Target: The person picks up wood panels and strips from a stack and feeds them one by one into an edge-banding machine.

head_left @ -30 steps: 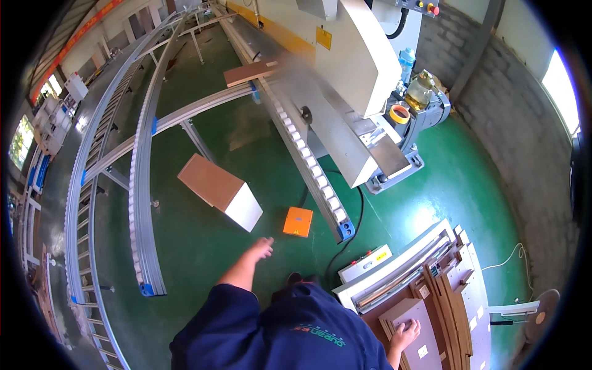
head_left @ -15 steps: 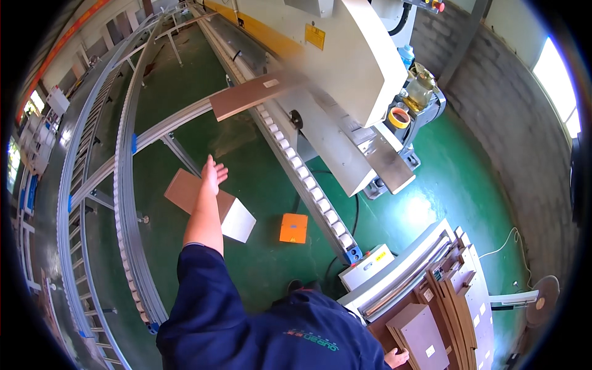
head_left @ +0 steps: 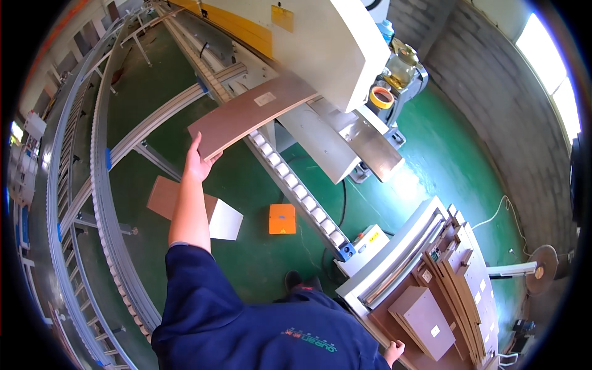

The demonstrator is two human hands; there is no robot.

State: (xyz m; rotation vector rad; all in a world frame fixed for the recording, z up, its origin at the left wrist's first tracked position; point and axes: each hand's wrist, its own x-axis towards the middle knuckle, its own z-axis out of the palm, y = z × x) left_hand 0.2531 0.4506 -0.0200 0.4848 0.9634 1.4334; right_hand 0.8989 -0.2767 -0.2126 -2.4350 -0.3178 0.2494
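Note:
A flat brown board [head_left: 246, 112] with a pale label sticks out from under the white machine housing and lies across the roller rail. At its near left end is my left hand [head_left: 198, 161], arm stretched forward, fingers and thumb closed around the end edge. My right hand [head_left: 393, 353] is low at the right, its fingers curled, with nothing visible in them. It is beside a small pile of brown panels [head_left: 422, 320] on a table, apart from the panels.
A rail of white rollers [head_left: 296, 188] runs diagonally from the machine [head_left: 327, 43] toward me. Roller conveyors [head_left: 102, 203] stand at the left. On the green floor are a brown-and-white box [head_left: 225, 221] and an orange box [head_left: 282, 219]. Upright brown boards [head_left: 459, 290] stand at right.
My left hand has gone from open and apart to gripping the board's end. More of the board shows outside the machine. My right hand's fingers are more curled. The view has shifted.

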